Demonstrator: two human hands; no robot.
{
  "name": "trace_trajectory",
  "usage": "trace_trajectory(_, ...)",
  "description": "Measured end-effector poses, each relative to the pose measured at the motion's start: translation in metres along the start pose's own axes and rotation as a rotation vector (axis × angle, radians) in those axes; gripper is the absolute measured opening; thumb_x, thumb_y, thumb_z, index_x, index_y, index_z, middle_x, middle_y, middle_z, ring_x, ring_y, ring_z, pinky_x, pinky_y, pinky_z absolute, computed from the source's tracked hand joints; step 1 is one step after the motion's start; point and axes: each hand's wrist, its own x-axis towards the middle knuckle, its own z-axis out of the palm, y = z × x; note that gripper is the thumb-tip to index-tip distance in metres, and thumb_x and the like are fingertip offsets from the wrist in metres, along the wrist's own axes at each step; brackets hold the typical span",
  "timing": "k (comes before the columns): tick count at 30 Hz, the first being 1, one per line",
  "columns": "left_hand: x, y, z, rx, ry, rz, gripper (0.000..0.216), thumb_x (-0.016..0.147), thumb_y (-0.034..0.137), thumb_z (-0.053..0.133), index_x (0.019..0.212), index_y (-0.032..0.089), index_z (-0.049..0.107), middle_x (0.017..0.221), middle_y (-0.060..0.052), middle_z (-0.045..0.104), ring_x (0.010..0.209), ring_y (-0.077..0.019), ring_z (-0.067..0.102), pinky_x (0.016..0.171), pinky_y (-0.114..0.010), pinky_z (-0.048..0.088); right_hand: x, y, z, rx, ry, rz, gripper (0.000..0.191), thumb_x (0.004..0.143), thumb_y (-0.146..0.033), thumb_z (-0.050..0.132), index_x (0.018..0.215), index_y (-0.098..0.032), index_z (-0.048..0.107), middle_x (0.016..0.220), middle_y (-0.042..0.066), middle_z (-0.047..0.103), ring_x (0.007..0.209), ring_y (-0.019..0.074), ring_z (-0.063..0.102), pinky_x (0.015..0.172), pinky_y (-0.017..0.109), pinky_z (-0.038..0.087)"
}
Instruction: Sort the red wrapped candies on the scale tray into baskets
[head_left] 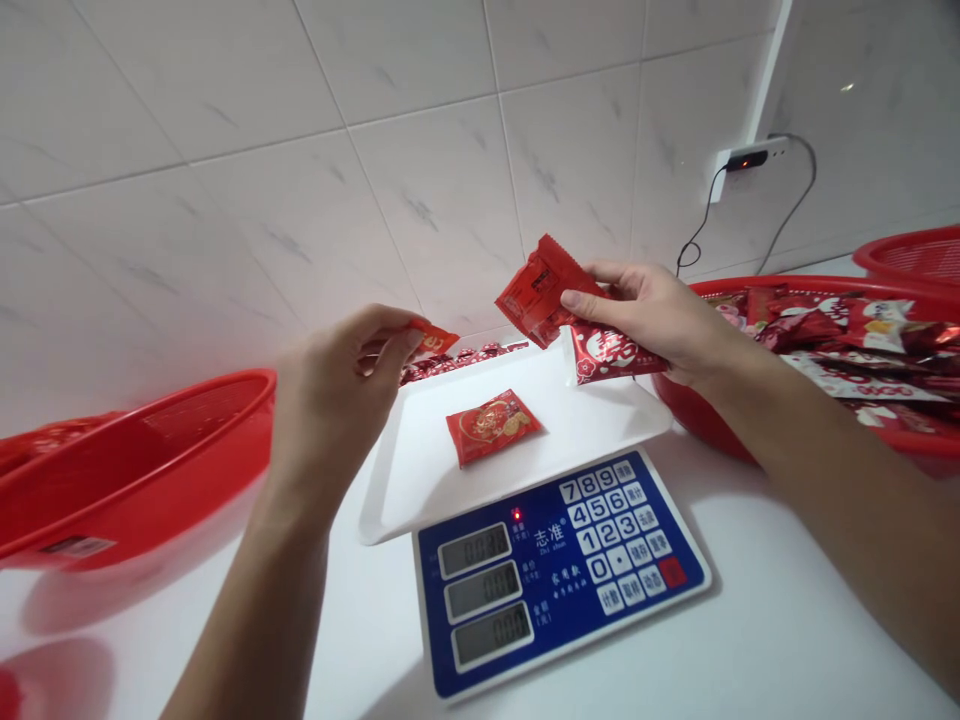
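Observation:
A digital scale (555, 590) with a blue keypad panel and a white tray (420, 480) stands before me. One red packet with gold print (495, 425) lies flat on the tray. Left of and above it, my left hand (352, 370) pinches a small orange-red packet (435, 338), partly hidden by the fingers. My right hand (645, 310), over the tray's right side, is closed on red packets: a plain red packet with dark print (544, 290) under the thumb and a shiny red-and-white packet (611, 352) below it.
A red plastic basket (720, 420) heaped with shiny packets (847, 340) stands at right, another red basket (915, 255) behind it. At left is a red basket (225, 440). More red packets (469, 357) lie behind the tray. A power strip (750, 160) with cables hangs on the tiled wall.

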Motion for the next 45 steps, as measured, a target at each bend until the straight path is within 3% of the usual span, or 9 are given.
trace_trajectory(8, -0.001, 0.003, 0.000, 0.011, -0.005, 0.019, 0.013, 0.086, 0.024, 0.060, 0.090, 0.023, 0.072, 0.089, 0.001, 0.078, 0.086, -0.0167, 0.073, 0.076, -0.026, 0.052, -0.001, -0.002, 0.001, 0.006, -0.001, 0.000, 0.020, 0.084, -0.018, 0.072, 0.104, -0.020, 0.075, 0.081, 0.002, 0.075, 0.068, 0.0142, 0.071, 0.061, 0.025, 0.058)
trace_trajectory(15, -0.001, 0.001, 0.001, 0.017, -0.007, 0.035, 0.010, 0.086, 0.032, 0.060, 0.084, 0.031, 0.070, 0.086, 0.004, 0.076, 0.089, -0.0220, 0.073, 0.077, -0.032, 0.055, 0.000, -0.001, -0.001, -0.015, -0.007, -0.008, 0.022, 0.083, -0.020, 0.074, 0.105, -0.020, 0.076, 0.086, 0.004, 0.075, 0.073, 0.0172, 0.072, 0.068, 0.029, 0.060)
trace_trajectory(21, -0.002, 0.004, 0.004, -0.093, -0.038, -0.027, 0.005, 0.086, 0.027, 0.058, 0.082, 0.024, 0.060, 0.089, -0.001, 0.074, 0.089, -0.0211, 0.072, 0.076, -0.032, 0.054, -0.001, 0.001, 0.002, -0.016, -0.030, 0.006, 0.015, 0.086, -0.018, 0.071, 0.100, -0.019, 0.076, 0.086, 0.005, 0.076, 0.075, 0.0165, 0.071, 0.070, 0.029, 0.059)
trace_trajectory(28, 0.002, 0.005, 0.007, -0.206, -0.115, -0.141, 0.012, 0.089, 0.016, 0.049, 0.078, 0.021, 0.050, 0.064, 0.005, 0.060, 0.058, -0.0115, 0.060, 0.056, -0.025, 0.046, 0.000, 0.007, 0.006, 0.098, -0.094, 0.066, 0.011, 0.088, -0.016, 0.069, 0.097, -0.018, 0.075, 0.082, 0.003, 0.076, 0.072, 0.0124, 0.071, 0.069, 0.022, 0.057)
trace_trajectory(33, 0.002, 0.000, 0.010, -0.465, -0.261, -0.167, 0.028, 0.080, 0.035, 0.073, 0.067, 0.020, 0.052, 0.056, 0.006, 0.052, 0.051, -0.0093, 0.051, 0.050, -0.022, 0.043, -0.005, 0.012, 0.018, 0.191, -0.198, 0.171, 0.019, 0.092, -0.020, 0.066, 0.109, -0.019, 0.073, 0.086, 0.004, 0.077, 0.071, 0.0123, 0.071, 0.069, 0.022, 0.057)
trace_trajectory(37, 0.003, -0.006, 0.018, -0.678, -0.274, -0.284, 0.040, 0.066, 0.043, 0.085, 0.085, 0.019, 0.059, 0.067, 0.003, 0.061, 0.061, -0.0122, 0.059, 0.056, -0.023, 0.049, -0.011, 0.013, 0.028, 0.272, -0.244, 0.230, 0.027, 0.093, -0.018, 0.063, 0.119, -0.021, 0.069, 0.082, 0.003, 0.076, 0.066, 0.0112, 0.070, 0.066, 0.021, 0.057)
trace_trajectory(41, 0.001, -0.007, 0.025, -0.638, -0.263, -0.315, 0.051, 0.072, 0.061, 0.075, 0.095, 0.016, 0.064, 0.060, 0.005, 0.052, 0.048, -0.0072, 0.042, 0.043, -0.019, 0.032, -0.015, 0.009, 0.036, 0.381, -0.249, 0.269, 0.031, 0.094, -0.017, 0.062, 0.124, -0.022, 0.065, 0.079, 0.002, 0.075, 0.064, 0.0111, 0.070, 0.065, 0.021, 0.056)
trace_trajectory(45, -0.001, -0.006, 0.024, -0.534, -0.382, -0.255, 0.046, 0.074, 0.060, 0.074, 0.088, 0.016, 0.068, 0.065, 0.000, 0.061, 0.048, -0.0070, 0.038, 0.043, -0.021, 0.028, -0.018, 0.009, 0.039, 0.454, -0.315, 0.263, 0.029, 0.095, -0.021, 0.062, 0.123, -0.024, 0.065, 0.083, 0.002, 0.075, 0.066, 0.0116, 0.069, 0.069, 0.024, 0.056)
